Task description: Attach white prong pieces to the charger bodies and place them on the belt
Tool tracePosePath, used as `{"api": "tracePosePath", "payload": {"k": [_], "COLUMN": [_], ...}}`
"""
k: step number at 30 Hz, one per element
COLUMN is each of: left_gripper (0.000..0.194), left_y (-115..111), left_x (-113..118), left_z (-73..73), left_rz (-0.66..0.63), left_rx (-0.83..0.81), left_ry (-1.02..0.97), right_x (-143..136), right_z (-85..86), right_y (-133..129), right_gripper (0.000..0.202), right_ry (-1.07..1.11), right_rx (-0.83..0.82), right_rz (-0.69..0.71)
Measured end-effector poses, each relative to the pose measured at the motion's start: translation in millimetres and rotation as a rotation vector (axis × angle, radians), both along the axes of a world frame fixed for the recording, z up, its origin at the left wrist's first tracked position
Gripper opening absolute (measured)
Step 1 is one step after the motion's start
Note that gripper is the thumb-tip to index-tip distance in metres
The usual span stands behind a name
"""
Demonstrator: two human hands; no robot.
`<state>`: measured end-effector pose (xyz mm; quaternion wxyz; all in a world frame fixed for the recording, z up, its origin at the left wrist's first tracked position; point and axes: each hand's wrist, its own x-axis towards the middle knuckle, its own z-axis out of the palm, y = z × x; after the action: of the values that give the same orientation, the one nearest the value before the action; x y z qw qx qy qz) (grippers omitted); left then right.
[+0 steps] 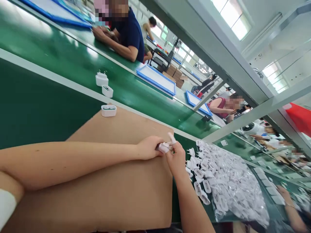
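Over the right part of the cardboard sheet [116, 191], my two hands meet at one small white plug housing [164, 148]. My left hand [150, 148] has its fingers closed around the left end of the housing. My right hand [177, 158] pinches at its right end, with thumb and fingers bent toward it; a white covering shows on one raised fingertip. Fingers partly hide the piece, so its inner details cannot be made out. A separate open white housing [109, 110] stands upright at the sheet's far corner, with something greenish inside.
Right of the cardboard lie loose white plug housings [199, 173] and a clear plastic bag [238, 184] full of more. Two white pieces [102, 81] stand on the green belt [136, 97]. Blue-rimmed trays [157, 79] line its far side. A metal beam [218, 51] slants overhead. Co-workers sit nearby.
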<state>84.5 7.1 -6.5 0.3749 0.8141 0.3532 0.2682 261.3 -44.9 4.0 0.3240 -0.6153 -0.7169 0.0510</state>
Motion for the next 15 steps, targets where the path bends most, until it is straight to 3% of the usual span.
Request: {"api": "tracePosePath", "payload": {"k": [2,4,8,11,15], "left_gripper": [0.020,0.021,0.033,0.041,0.061], "left_y": [14,40,111,153,175], "left_x": [1,-1,-16,-30,-45], "left_z": [8.1,17.1,33.4,40.4,45.9], "left_rz": [0.057,0.186,0.499,0.657,0.727], "left_rx": [0.019,0.058,0.059,-0.001,-0.024], "left_ry": [0.077,0.140,0.293,0.399,0.483], "right_x": [16,39,81,93,93], "right_z": [3.5,11.5,25.8,27.1,22.7], "right_y": [2,3,1,1,6], "right_gripper": [0.034,0.051,0.049,0.047,0.043], "right_ry": [0.055,-0.052,-0.373,-0.387,-0.322], "right_rx": [0.009,0.030,-0.374,-0.495,-0.421], "right_rz": [-0.060,-0.175,-0.542,-0.558,-0.531]}}
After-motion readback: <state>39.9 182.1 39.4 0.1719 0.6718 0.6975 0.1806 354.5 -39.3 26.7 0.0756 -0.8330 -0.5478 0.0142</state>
